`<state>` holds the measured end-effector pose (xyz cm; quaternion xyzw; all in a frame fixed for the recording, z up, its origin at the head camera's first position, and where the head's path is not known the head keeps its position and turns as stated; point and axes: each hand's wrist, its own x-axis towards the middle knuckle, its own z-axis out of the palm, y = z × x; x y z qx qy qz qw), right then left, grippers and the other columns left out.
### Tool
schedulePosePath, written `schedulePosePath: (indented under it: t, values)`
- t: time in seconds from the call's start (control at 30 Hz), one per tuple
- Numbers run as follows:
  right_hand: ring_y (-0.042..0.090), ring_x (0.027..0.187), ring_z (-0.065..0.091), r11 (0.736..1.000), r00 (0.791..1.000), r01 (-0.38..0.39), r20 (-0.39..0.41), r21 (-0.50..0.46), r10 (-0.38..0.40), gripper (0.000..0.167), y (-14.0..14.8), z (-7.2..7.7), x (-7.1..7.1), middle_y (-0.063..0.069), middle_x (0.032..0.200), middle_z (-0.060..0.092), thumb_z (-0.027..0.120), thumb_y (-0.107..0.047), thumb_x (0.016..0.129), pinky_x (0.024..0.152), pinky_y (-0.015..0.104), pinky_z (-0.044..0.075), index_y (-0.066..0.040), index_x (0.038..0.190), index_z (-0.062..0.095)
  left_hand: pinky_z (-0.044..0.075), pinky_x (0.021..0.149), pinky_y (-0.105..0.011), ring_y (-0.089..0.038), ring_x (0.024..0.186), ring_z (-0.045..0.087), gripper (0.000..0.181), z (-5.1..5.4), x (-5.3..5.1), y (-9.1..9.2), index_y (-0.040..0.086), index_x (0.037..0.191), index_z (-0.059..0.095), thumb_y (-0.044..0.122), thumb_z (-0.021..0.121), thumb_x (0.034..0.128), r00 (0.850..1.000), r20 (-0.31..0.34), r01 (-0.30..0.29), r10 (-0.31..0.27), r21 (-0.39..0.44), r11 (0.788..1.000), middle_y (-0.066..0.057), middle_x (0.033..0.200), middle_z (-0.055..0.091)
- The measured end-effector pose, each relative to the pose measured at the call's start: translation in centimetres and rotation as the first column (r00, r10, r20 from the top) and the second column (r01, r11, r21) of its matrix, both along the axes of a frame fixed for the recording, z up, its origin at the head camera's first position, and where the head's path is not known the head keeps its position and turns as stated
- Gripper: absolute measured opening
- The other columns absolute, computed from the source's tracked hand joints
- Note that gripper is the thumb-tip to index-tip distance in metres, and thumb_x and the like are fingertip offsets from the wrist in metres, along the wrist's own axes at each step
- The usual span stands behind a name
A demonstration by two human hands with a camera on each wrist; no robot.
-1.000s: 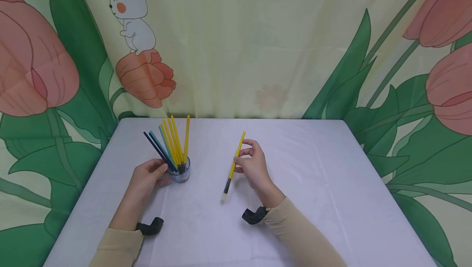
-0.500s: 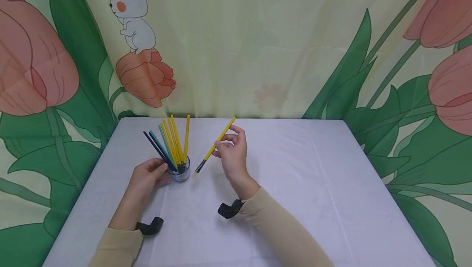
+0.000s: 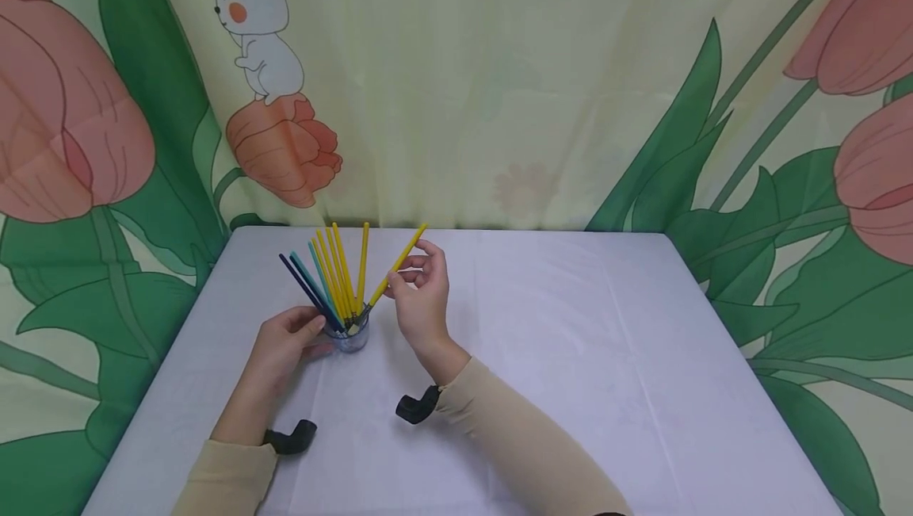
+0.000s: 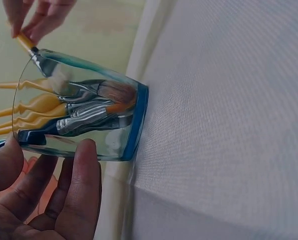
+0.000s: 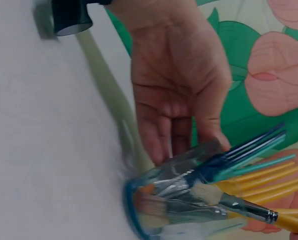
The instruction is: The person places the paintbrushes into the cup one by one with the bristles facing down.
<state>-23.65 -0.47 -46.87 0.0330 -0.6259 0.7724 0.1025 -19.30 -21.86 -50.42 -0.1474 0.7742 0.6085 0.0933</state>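
Observation:
A small clear glass (image 3: 353,344) with a blue-tinted base (image 4: 140,122) stands upright on the table's left part. Inside lean several paintbrushes, bristles down: yellow-handled brushes (image 3: 337,266), light blue ones (image 3: 308,273) and dark blue ones (image 3: 305,284). My left hand (image 3: 281,345) steadies the glass from its left side, thumb near the rim and fingers along the wall. Between thumb and fingers, my right hand (image 3: 425,306) pinches another yellow paintbrush (image 3: 399,265) by its handle. That brush slants, its pale bristles (image 5: 207,194) at the mouth of the glass; their exact depth is hard to tell.
A white cloth (image 3: 571,389) covers the table. Behind it hangs a curtain (image 3: 456,88) printed with tulips and a rabbit. Black wrist-worn pieces (image 3: 291,438) show at both cuffs.
My right hand has carried the yellow paintbrush leftward from the table's middle to the glass, tilting it further over on the way. The left hand and the glass have stayed put.

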Motion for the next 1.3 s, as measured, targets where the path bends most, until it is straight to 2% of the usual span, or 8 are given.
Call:
schedulePosePath:
  t: [0.13, 0.27, 0.4, 0.63, 0.87, 1.07, 1.2, 1.3]
  values:
    - [0.015, 0.091, 0.066, 0.999, 0.998, -0.041, 0.038, 0.029, 0.04, 0.061, -0.5, -0.9, 0.3, 0.006, 0.112, 0.061, 0.071, 0.007, 0.096, 0.079, 0.041, 0.071, -0.016, 0.149, 0.05, 0.067, 0.093, -0.032, -0.035, 0.132, 0.065, 0.048, 0.0, 0.0, 0.1, 0.002, 0.153, 0.055, 0.027, 0.061, 0.1118, 1.0, 0.001, 0.001, -0.001, -0.004, 1.0, -0.023, 0.153, 0.057]
    - [0.015, 0.091, 0.065, 0.995, 0.997, -0.077, 0.023, 0.065, 0.076, 0.061, -1.0, -1.4, 0.5, 0.008, 0.112, 0.061, 0.069, 0.009, 0.097, 0.08, 0.04, 0.071, -0.021, 0.148, 0.055, 0.067, 0.092, -0.031, -0.035, 0.132, 0.065, 0.048, 0.1, 0.0, 0.1, 0.003, 0.153, 0.056, 0.028, 0.06, 0.1119, 1.0, -0.002, 0.003, -0.003, -0.013, 1.0, -0.022, 0.153, 0.057]
    - [0.015, 0.091, 0.063, 0.99, 0.996, -0.093, 0.014, 0.106, 0.092, 0.061, -1.5, -1.5, 0.4, 0.009, 0.113, 0.061, 0.067, 0.009, 0.098, 0.079, 0.034, 0.07, -0.025, 0.147, 0.058, 0.067, 0.092, -0.03, -0.036, 0.134, 0.064, 0.048, 0.2, 0.0, 0.2, 0.005, 0.153, 0.056, 0.029, 0.06, 0.1121, 1.0, -0.002, 0.0, 0.0, -0.023, 1.0, -0.021, 0.154, 0.057]
    - [0.015, 0.091, 0.063, 0.986, 0.995, -0.098, 0.046, 0.134, 0.092, 0.06, -1.9, -1.9, 0.3, 0.009, 0.112, 0.063, 0.066, 0.01, 0.098, 0.082, 0.031, 0.07, -0.02, 0.15, 0.059, 0.067, 0.092, -0.029, -0.031, 0.126, 0.067, 0.049, 0.4, 0.4, 0.2, 0.004, 0.153, 0.056, 0.03, 0.061, 0.1118, 0.999, -0.017, 0.027, -0.027, -0.035, 0.999, -0.022, 0.153, 0.059]
    - [0.014, 0.093, 0.072, 0.981, 0.99, -0.131, 0.073, 0.14, 0.121, 0.055, -1.3, -2.6, 0.6, 0.012, 0.115, 0.069, 0.066, 0.007, 0.1, 0.084, 0.034, 0.07, -0.014, 0.151, 0.06, 0.067, 0.091, -0.028, -0.029, 0.122, 0.07, 0.048, 0.4, 0.5, 0.3, 0.005, 0.154, 0.056, 0.031, 0.058, 0.1128, 0.999, -0.025, 0.044, -0.046, -0.082, 0.996, -0.021, 0.152, 0.06]
    - [0.032, 0.104, 0.079, 0.973, 0.983, -0.166, 0.108, 0.161, 0.149, 0.057, 0.0, -3.6, 0.9, 0.013, 0.121, 0.074, 0.062, 0.007, 0.102, 0.087, 0.037, 0.07, -0.022, 0.151, 0.06, 0.067, 0.092, -0.028, -0.025, 0.117, 0.073, 0.05, 0.6, 0.6, 0.4, 0.007, 0.158, 0.051, 0.032, 0.053, 0.1151, 0.999, -0.001, 0.046, -0.047, -0.128, 0.991, -0.02, 0.154, 0.06]
    - [0.044, 0.11, 0.076, 0.968, 0.981, -0.175, 0.119, 0.18, 0.155, 0.057, 1.2, -4.0, 1.2, 0.02, 0.127, 0.075, 0.06, 0.007, 0.102, 0.087, 0.037, 0.07, -0.022, 0.152, 0.059, 0.067, 0.093, -0.03, -0.027, 0.12, 0.074, 0.05, 0.5, 1.1, 0.3, 0.009, 0.159, 0.05, 0.033, 0.052, 0.1153, 0.999, 0.018, 0.045, -0.043, -0.162, 0.986, -0.02, 0.156, 0.058]
    - [0.046, 0.113, 0.075, 0.963, 0.979, -0.182, 0.131, 0.199, 0.158, 0.059, 2.3, -4.0, 1.6, 0.024, 0.131, 0.073, 0.06, 0.007, 0.102, 0.087, 0.038, 0.07, -0.021, 0.154, 0.057, 0.067, 0.092, -0.032, -0.029, 0.12, 0.073, 0.052, 0.5, 1.7, 0.2, 0.008, 0.158, 0.051, 0.037, 0.052, 0.115, 0.998, 0.024, 0.054, -0.05, -0.21, 0.976, -0.021, 0.156, 0.058]
